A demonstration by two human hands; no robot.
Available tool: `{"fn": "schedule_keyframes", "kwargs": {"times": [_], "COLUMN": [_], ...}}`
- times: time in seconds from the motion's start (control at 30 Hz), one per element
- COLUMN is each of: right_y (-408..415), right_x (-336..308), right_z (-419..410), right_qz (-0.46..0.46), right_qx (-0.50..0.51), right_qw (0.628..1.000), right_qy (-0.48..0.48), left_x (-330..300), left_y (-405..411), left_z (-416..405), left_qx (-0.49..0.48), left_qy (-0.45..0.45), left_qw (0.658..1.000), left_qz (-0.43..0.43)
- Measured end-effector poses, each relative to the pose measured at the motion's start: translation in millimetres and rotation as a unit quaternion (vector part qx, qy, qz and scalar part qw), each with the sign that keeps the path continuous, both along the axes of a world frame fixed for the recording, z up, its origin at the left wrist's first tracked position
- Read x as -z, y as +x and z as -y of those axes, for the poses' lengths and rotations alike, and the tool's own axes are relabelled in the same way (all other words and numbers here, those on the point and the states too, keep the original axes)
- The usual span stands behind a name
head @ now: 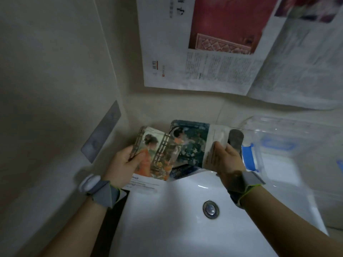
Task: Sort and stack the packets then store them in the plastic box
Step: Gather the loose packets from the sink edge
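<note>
My left hand [123, 164] grips a stack of packets [157, 154] printed with a figure in orange, held over the back edge of a white sink. A dark green packet [191, 143] fans out behind them, its lower edge hidden. My right hand [229, 160] pinches a white packet [220, 140] with a grey oval on it, held beside the green one. A clear plastic box [278, 145] with a blue latch [249, 156] sits to the right, touching the white packet's far corner.
The white sink [167, 219] with a metal drain [210, 208] fills the foreground. Newspaper sheets [213, 52] cover the wall behind. A grey plate [101, 134] is fixed to the left wall. Both wrists wear grey bands.
</note>
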State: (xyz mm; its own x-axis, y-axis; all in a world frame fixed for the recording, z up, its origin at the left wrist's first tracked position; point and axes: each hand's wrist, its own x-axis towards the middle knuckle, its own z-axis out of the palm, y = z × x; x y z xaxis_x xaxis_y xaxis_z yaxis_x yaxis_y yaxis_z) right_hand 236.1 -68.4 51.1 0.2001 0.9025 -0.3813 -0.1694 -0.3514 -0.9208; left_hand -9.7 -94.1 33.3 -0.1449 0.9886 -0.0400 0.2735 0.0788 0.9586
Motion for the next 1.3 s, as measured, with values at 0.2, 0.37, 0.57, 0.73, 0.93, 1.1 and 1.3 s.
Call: {"fn": "schedule_keyframes", "kwargs": {"times": [0.2,0.37,0.57,0.73,0.93,1.1,1.3], "right_y": [-16,-34,-31,-22,-48,-61,-41], "right_x": [-4,8,22,7,1,8,53], "right_z": [22,46,56,37,26,28,-30], "right_qz": [-0.276,-0.422,-0.291,-0.121,0.202,0.215,0.479], "right_qx": [-0.035,-0.089,-0.224,-0.264,-0.315,-0.404,-0.338], "right_qw": [0.960,0.902,0.930,0.957,0.927,0.888,0.801], "right_qy": [0.027,-0.018,-0.032,-0.004,0.021,0.040,0.124], "left_x": [3,11,26,31,38,44,58], "left_y": [34,53,49,33,40,37,15], "left_z": [-4,3,6,7,5,4,-5], "left_qx": [-0.064,-0.069,-0.123,-0.150,-0.136,-0.123,-0.148], "left_qy": [-0.090,-0.143,-0.157,-0.142,-0.116,-0.116,-0.132], "left_qw": [0.923,0.866,0.875,0.898,0.905,0.894,0.880], "left_qz": [0.370,0.473,0.441,0.389,0.385,0.416,0.432]}}
